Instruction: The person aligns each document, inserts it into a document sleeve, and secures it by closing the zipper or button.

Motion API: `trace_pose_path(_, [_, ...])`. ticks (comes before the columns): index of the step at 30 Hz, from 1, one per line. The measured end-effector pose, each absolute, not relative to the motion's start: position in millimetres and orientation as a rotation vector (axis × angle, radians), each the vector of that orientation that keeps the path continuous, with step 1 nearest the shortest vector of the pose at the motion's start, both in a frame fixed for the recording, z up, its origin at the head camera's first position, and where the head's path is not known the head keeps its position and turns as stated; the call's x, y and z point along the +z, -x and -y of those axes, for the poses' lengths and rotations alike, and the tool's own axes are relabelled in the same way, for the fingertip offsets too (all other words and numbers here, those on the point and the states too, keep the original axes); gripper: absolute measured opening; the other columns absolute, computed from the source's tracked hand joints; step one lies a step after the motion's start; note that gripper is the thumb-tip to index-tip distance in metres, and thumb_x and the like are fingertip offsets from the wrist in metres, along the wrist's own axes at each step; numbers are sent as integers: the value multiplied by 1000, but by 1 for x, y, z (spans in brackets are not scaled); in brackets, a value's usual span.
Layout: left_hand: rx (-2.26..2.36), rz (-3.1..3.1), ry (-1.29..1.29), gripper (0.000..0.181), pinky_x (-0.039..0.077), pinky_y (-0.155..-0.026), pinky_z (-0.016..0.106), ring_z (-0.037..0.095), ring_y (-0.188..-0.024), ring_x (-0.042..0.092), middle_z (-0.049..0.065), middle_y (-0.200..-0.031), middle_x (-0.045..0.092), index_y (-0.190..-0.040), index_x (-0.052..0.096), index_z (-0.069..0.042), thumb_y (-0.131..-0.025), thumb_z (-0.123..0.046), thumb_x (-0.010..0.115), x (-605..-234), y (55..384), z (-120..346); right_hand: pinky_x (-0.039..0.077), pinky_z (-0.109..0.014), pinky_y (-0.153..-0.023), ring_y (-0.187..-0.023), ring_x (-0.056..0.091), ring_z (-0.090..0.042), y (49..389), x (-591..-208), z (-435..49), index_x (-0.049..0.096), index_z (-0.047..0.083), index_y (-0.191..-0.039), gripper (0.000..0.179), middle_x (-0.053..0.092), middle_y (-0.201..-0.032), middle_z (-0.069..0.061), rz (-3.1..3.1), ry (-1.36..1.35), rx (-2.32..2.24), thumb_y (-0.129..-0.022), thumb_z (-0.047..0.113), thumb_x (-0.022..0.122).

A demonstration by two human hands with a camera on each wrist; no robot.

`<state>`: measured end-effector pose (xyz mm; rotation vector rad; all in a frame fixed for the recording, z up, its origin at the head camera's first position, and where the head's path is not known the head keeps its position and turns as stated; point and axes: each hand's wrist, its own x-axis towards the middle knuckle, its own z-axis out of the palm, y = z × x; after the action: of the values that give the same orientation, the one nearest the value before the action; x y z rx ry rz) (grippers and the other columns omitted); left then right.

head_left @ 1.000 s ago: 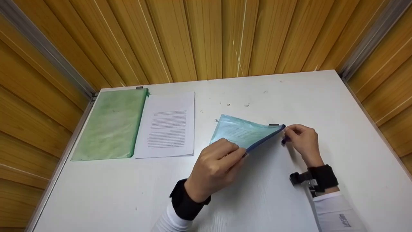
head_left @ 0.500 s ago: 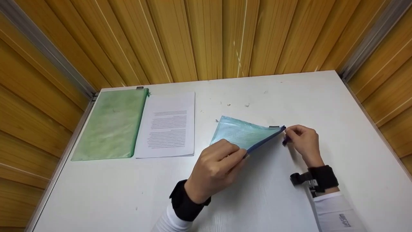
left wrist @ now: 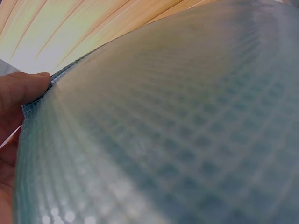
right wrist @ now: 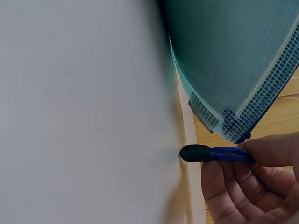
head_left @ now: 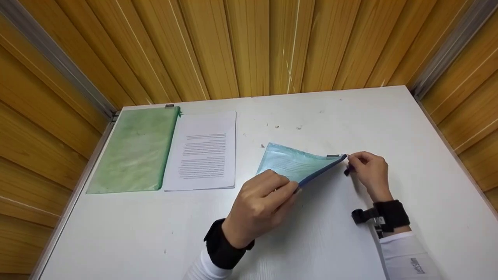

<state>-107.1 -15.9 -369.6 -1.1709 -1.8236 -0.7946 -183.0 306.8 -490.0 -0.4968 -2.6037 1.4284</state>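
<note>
A light blue mesh zipper pouch (head_left: 290, 161) is lifted and tilted, with lines of print showing through it. My left hand (head_left: 260, 202) pinches its dark blue zipper edge (head_left: 321, 170) near the middle. In the left wrist view the bulging mesh (left wrist: 163, 121) fills most of the picture, and the thumb (left wrist: 28, 86) presses on the edge at left. At the pouch's far right corner, my right hand (head_left: 369, 171) pinches the zipper pull (right wrist: 229, 154), a blue cord loop with a dark end piece. The near part of the pouch is hidden behind the left hand.
To the left, a green zipper pouch (head_left: 132, 151) lies flat on the white table (head_left: 116, 233). Beside it is a stack of printed paper (head_left: 202, 151). Yellow wood-look panels (head_left: 249, 46) rise behind the table's back edge.
The pouch's zipper corner and my right hand have shifted slightly to the right and toward me. My left hand keeps its pinch on the zipper edge, nearly still.
</note>
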Motion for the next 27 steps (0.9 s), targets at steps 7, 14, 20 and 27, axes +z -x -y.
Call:
trace_pose_path(7, [-796, 1819, 1175, 15, 51, -64, 19, 12, -69, 60, 1, -80, 67, -92, 79, -4, -82, 3, 87, -368, 106, 17, 44, -14, -69, -67, 59, 9, 184, -490, -307, 80, -5, -109, 23, 73, -73, 16, 2582, 543, 1405, -100, 14, 71])
trace_pose_path(14, [-789, 1823, 1172, 17, 50, -63, 18, 12, -68, 59, 0, -80, 67, -92, 79, -5, -81, 4, 89, -369, 107, 16, 44, -16, -66, -68, 58, 7, 184, -488, -307, 80, -5, -110, 23, 72, -73, 15, 2595, 556, 1405, -100, 14, 70])
trace_pose_path(20, [-805, 1837, 1160, 15, 49, -63, 18, 12, -69, 59, 0, -80, 67, -92, 79, -4, -82, 3, 88, -370, 108, 17, 47, -14, -62, -66, 60, 7, 184, -487, -309, 79, -6, -111, 23, 71, -73, 14, 2606, 542, 1413, -101, 13, 70])
trace_pose_path(27, [-803, 1816, 1154, 12, 47, -62, 18, 12, -68, 57, 0, -79, 64, -93, 77, -4, -86, 1, 85, -371, 110, 16, 45, -11, -67, -73, 54, 14, 179, -480, -308, 77, -4, -120, 25, 80, -103, -20, 2684, 372, 1250, -102, 9, 67])
